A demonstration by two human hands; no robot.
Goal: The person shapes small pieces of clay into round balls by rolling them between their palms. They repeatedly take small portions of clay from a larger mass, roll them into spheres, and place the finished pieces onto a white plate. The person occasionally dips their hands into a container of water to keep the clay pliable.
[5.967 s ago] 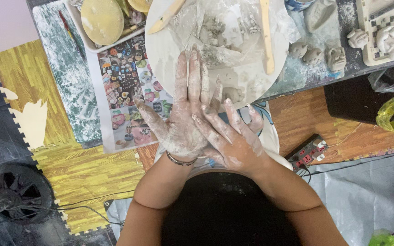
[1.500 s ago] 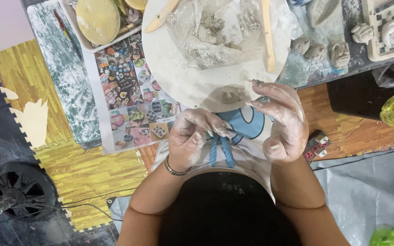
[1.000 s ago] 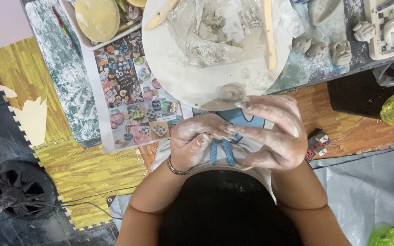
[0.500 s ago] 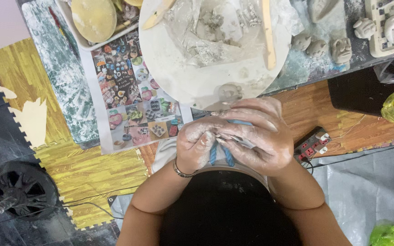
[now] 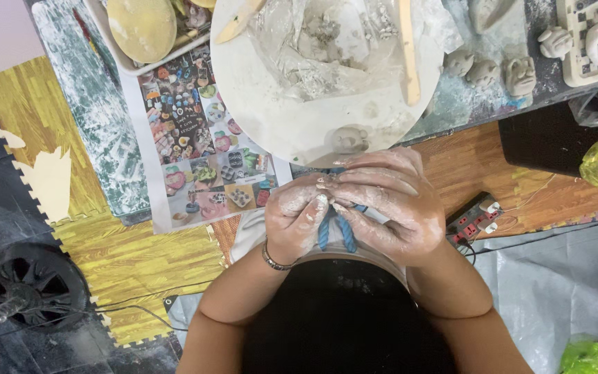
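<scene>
centrally, two clay-dusted hands are being pressed together just below the rim of a round white board [image 5: 257, 104]. the left hand [image 5: 297, 220] is being curled into a loose fist, and the right hand [image 5: 389, 208] is being wrapped over it, its fingers [image 5: 365, 176] bent and laid across the left knuckles. whether a bit of clay is being pinched between them cannot be told, since the fingertips are being hidden by each other. a metal bracelet [image 5: 275, 260] is being worn on the left wrist. a small grey clay face [image 5: 349, 138] is being kept on the board, just beside the hands. crumpled clear plastic [image 5: 327, 41] and a wooden stick [image 5: 408, 52] are being held higher on the board. further right, three small clay heads [image 5: 520, 73] are being lined up on the table. a colourful printed sheet [image 5: 195, 145] is being spread to the left.
</scene>
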